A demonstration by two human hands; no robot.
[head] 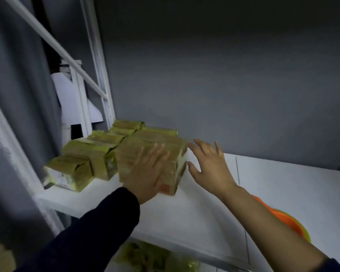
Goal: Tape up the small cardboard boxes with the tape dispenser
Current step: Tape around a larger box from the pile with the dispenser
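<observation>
Several small taped cardboard boxes (90, 154) sit in rows on a white shelf (204, 203), at its left end. The nearest box (175, 154) stands at the right of the group. My left hand (147, 173) lies flat on this box's top and front, fingers straight. My right hand (208, 167) hovers just right of the same box, fingers spread and open, holding nothing. No tape dispenser is in view.
White shelf uprights and a diagonal brace (67, 55) rise at the left. A grey wall (224, 95) backs the shelf. An orange object (287, 218) shows below my right forearm. More yellowish boxes (155, 258) lie on a lower level.
</observation>
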